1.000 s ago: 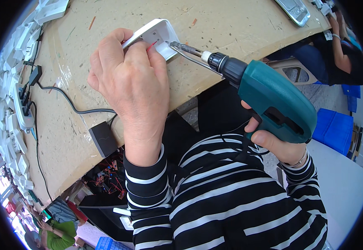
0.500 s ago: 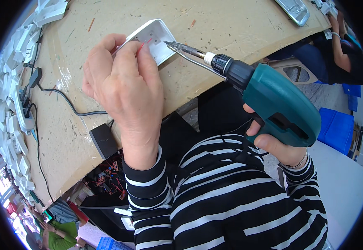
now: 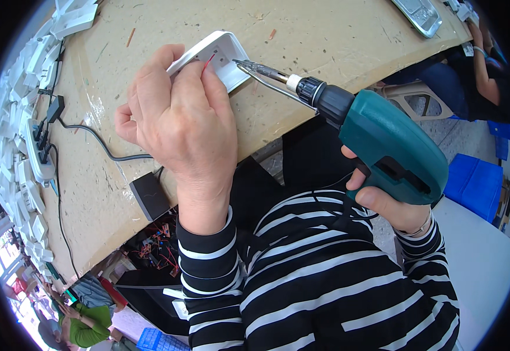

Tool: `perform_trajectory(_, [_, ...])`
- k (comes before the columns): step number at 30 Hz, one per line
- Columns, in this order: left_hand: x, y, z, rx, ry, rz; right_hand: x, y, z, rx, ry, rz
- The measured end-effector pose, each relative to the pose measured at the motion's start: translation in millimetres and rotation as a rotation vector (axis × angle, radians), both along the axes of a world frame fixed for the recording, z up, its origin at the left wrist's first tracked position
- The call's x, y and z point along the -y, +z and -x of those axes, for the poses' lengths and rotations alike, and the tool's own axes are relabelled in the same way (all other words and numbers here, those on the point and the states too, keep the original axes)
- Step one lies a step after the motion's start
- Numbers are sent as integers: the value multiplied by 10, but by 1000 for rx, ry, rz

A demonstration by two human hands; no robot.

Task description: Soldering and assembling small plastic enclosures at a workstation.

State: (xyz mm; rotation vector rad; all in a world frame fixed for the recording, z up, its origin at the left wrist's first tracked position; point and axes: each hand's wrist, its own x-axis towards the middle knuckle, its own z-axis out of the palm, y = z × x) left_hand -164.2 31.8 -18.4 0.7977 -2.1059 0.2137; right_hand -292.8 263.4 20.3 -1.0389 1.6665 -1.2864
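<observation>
My left hand (image 3: 187, 120) is at the white plastic housing (image 3: 231, 73), a shallow open box on the table. Its thumb and forefinger pinch a thin red wire (image 3: 208, 62), whose end sticks up over the inside of the housing. Whether the other fingers also steady the housing is hidden behind the hand. In my right hand (image 3: 386, 205) is a teal soldering gun (image 3: 392, 146), gripped by its handle with a finger by the trigger. The gun's dark tip, with a thin metal feed tube beneath, points left at the housing's right wall, close to the wire.
White plastic housings (image 3: 18, 134) are heaped along the far left, beside a power strip (image 3: 38, 152) with black cables. A black box (image 3: 149, 196) sits at the table's near edge, above a bin of wired parts (image 3: 158, 248). A metal tray (image 3: 421, 17) lies far right, near another person's arm (image 3: 483, 64).
My left hand has shifted slightly right over the housing, and the wire's end leans more upright. The soldering gun has barely moved. The whole view has shifted a little.
</observation>
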Motion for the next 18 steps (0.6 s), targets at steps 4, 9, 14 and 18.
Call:
perform_trajectory(4, [-1, -5, 21, 2, -27, -5, 21, -14, 20, 10, 3, 13])
perform_trajectory(9, [41, -29, 23, -20, -60, -22, 12, -33, 68, -10, 32, 20])
perform_trajectory(14, [40, -23, 22, -44, -90, -81, 19, -41, 87, -29, 41, 18])
perform_trajectory(18, [37, -22, 27, -38, -93, -68, 57, -36, 69, -24, 42, -20])
